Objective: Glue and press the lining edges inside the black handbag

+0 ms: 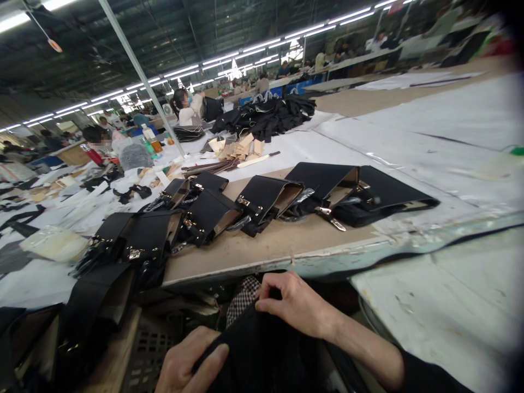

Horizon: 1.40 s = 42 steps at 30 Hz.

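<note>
A dark piece of black material (262, 349) lies low in the picture, over the lap; whether it is part of a bag I cannot tell. My left hand (192, 360) is closed on its left edge, thumb on top. Higher and to the right, my right hand (289, 303) pinches the upper edge between thumb and fingers. Beyond my hands, several black bags with gold clasps lie along the table, among them one black bag (210, 213) with its tan inside showing.
The worn table edge (319, 262) runs just past my hands. A plastic crate (149, 349) stands below at the left. Farther back are a heap of black pieces (266, 114), tan strips (243, 147) and a slanting pole (139, 71). Other people sit at distant tables.
</note>
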{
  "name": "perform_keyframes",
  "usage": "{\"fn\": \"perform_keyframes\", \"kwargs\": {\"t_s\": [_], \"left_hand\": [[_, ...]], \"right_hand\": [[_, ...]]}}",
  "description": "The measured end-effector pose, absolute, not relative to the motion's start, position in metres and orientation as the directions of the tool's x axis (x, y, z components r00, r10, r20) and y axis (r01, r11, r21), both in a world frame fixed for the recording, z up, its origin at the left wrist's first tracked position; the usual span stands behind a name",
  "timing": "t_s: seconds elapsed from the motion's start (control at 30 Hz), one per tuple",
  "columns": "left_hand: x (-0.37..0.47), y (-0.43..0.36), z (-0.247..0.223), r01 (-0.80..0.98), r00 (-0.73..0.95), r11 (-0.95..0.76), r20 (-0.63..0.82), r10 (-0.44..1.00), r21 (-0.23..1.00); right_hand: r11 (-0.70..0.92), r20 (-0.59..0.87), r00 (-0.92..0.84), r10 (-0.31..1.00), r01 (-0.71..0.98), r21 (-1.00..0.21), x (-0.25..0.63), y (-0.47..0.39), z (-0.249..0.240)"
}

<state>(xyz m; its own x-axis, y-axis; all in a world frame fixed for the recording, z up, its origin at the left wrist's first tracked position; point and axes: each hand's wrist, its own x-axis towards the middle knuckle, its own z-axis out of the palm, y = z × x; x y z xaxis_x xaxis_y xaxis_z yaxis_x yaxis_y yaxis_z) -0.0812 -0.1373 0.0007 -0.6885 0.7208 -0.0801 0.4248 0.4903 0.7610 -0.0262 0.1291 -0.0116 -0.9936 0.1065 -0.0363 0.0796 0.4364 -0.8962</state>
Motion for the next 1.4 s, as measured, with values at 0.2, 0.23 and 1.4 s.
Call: {"fn": "perform_keyframes", "kwargs": {"t_s": [0.2, 0.23, 1.4], "left_hand": [[-0.078, -0.141, 0.001, 0.218, -0.736, 0.493, -0.190, 0.650, 0.843], [-0.078, -0.141, 0.002, 0.177, -0.747, 0.498, -0.214, 0.630, 0.849], [-0.083, -0.075, 0.020, 0.542, -0.465, 0.526, -0.288, 0.837, 0.656]], "right_hand": [[0.380, -0.041, -0.996, 0.073, 0.066, -0.923, -0.021, 0.129, -0.019], [0.368, -0.041, -0.997, 0.066, 0.062, -0.928, -0.021, 0.129, -0.019], [0.362, -0.025, -0.995, -0.100, -0.013, -0.932, -0.004, 0.128, -0.005]]}}
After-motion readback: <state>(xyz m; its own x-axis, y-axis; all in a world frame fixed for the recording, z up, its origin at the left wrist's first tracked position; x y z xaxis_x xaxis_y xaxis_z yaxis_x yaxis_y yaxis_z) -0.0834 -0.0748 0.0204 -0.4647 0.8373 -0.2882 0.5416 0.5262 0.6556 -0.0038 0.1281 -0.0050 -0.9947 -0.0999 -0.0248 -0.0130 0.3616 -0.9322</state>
